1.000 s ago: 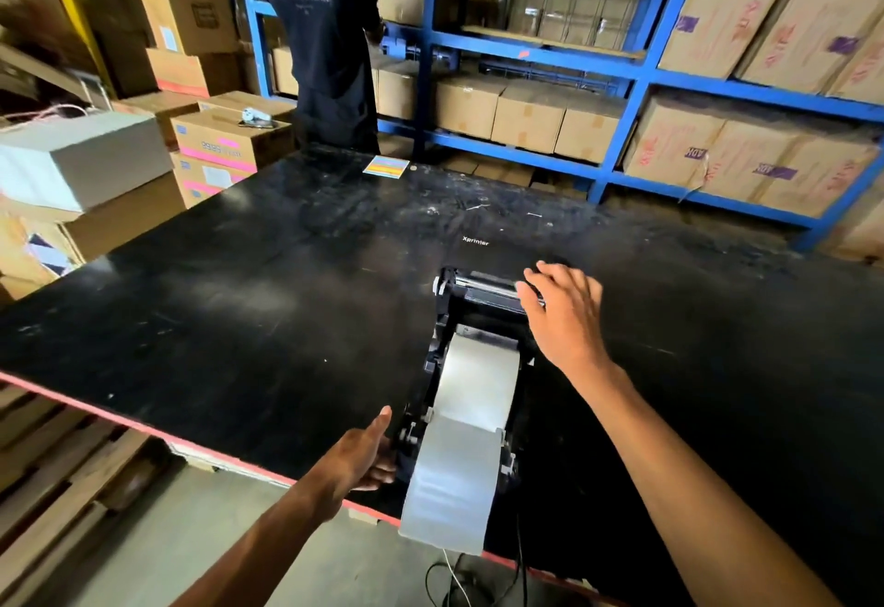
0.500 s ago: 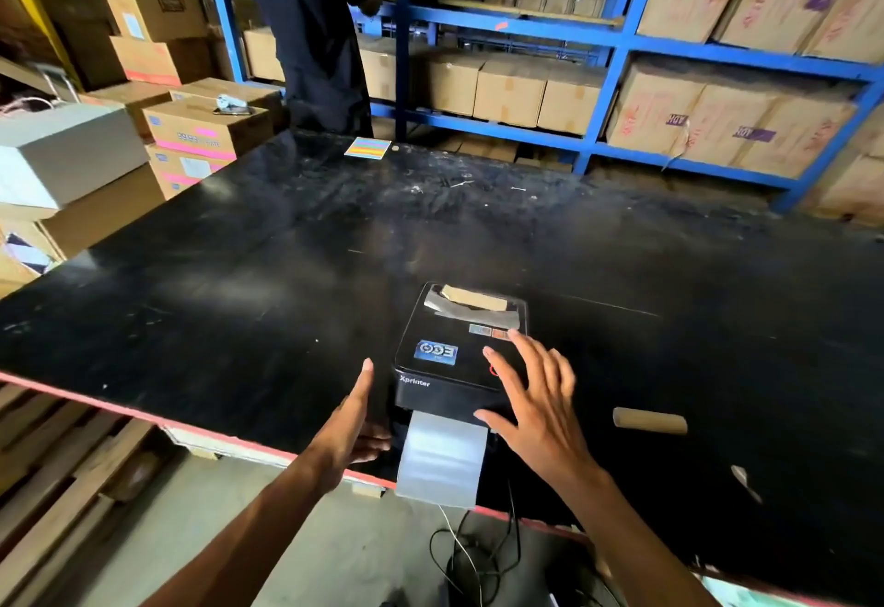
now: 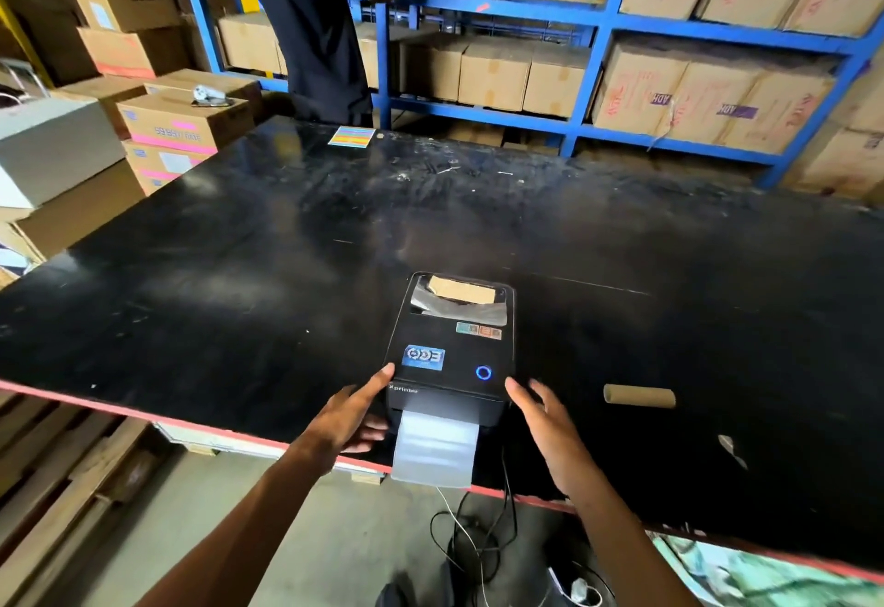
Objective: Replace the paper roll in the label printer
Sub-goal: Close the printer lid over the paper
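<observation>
label printer shut, paper strip hanging out the front

the label printer (image 3: 449, 353) sits at the near edge of the black table (image 3: 239, 271), its lid down and a blue ring lit on top. a white strip of label paper (image 3: 434, 451) comes out of the front slot and hangs past the table's red edge. through the window at the back of the lid a brown cardboard piece shows; whether it is part of the roll inside cannot be told.

the left hand (image 3: 347, 420) is at the printer's front left corner, thumb laid against the lid edge by the brand name, fingers curled loosely under and beside the paper strip, not pinching anything. the right hand (image 3: 545, 420) is just beside the front right corner, fingers loosely spread and empty; whether its tips touch the casing cannot be told.

an empty cardboard core (image 3: 638, 396) lies on its side on the table to the right of the printer, apart from it. black and white cables (image 3: 471, 535) dangle below the table edge. across the table another person (image 3: 311, 23) in dark clothes stands at blue shelving (image 3: 588, 61) stacked with cartons.
</observation>
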`<state>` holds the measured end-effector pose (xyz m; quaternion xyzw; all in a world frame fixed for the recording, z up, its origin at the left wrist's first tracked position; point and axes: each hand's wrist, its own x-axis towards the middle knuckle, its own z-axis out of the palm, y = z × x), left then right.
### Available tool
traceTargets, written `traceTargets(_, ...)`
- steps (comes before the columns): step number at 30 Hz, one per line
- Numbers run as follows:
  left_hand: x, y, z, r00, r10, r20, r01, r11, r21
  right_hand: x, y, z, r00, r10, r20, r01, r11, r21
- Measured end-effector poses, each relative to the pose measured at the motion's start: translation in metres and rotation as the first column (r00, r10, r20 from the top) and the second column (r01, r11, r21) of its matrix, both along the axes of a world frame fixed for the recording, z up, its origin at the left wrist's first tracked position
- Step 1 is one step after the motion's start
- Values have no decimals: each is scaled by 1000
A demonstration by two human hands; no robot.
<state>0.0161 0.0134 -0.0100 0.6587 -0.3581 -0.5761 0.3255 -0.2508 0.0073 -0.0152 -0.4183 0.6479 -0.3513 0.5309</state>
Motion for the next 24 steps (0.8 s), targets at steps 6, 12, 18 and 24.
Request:
traceTargets(6,-6,2,-3,998,4,-65,-3,1000,21,15,4,-8,983,-39,179,32,999,44)
traceTargets(12,-6,1,-8,1000,12,-29,-12,1000,-13,18,3,-10,971,-92,222,90,996,18)
traceTargets(18,-7,2,-9,999,16,-33,-16,1000,-11,20,3,-17,965,-114,236,116,993,8)
traceTargets(24,-8,2,-13,999,40,-26,-40,999,3,19,1,-20,962,-114,246,117,993,3)
